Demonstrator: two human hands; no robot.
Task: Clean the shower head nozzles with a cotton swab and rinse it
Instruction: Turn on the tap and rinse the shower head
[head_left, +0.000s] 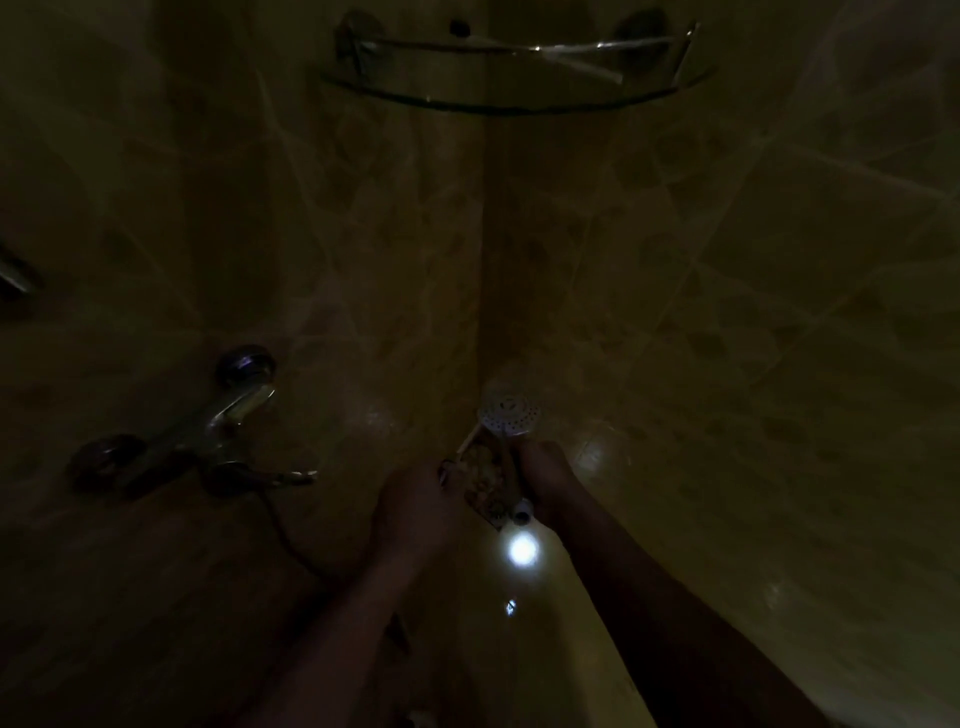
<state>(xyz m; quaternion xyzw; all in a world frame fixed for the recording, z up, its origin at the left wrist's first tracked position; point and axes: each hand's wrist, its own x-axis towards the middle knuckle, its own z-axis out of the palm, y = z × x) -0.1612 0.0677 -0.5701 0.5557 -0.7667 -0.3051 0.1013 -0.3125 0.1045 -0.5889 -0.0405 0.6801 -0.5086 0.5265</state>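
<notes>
The scene is very dark. A white round shower head (509, 413) faces up toward me in the tiled corner, its nozzle holes showing. My right hand (545, 475) is closed around its handle just below the head. My left hand (421, 499) pinches a thin cotton swab (469, 440), whose tip touches the left rim of the shower head. Between the two hands sits a patterned flat object (491, 483); I cannot tell which hand holds it. A bright white light spot (521, 550) glows just below it.
A chrome mixer tap (208, 431) with knobs is mounted on the left wall, and a hose (283, 530) trails down from it. A glass corner shelf (519, 98) hangs high above. Glossy tiled walls close in on both sides.
</notes>
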